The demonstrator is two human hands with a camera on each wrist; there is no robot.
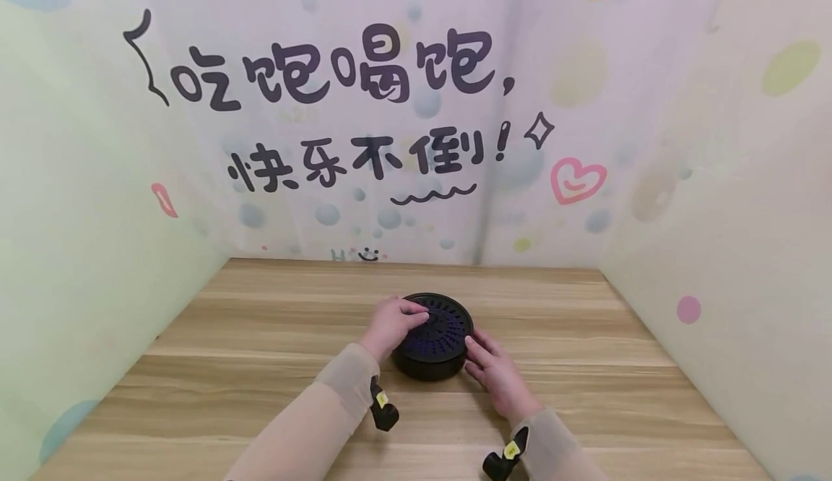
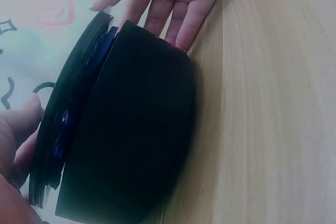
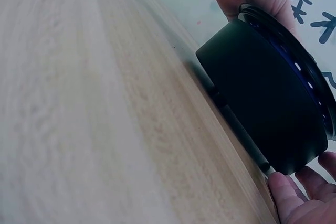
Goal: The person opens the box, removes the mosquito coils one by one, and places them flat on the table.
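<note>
Pinching Above, Touching Beside

With left hand (image 1: pixel 390 323), pinching black slotted lid (image 1: pixel 448 336) near its middle, at that hand's three o'clock. With right hand (image 1: pixel 499 378), fingers loosely extended, touching side of black round base (image 1: pixel 429 370), set on bench (image 1: pixel 559 322), between that hand's nine and ten o'clock.

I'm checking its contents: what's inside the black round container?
The slotted lid hides any contents of the container; only a blue part shows beneath the lid's rim.

I see the round black box (image 1: pixel 429 370) upright on the table (image 1: pixel 260 336), a gap under its slotted lid (image 1: pixel 440 332).
</note>
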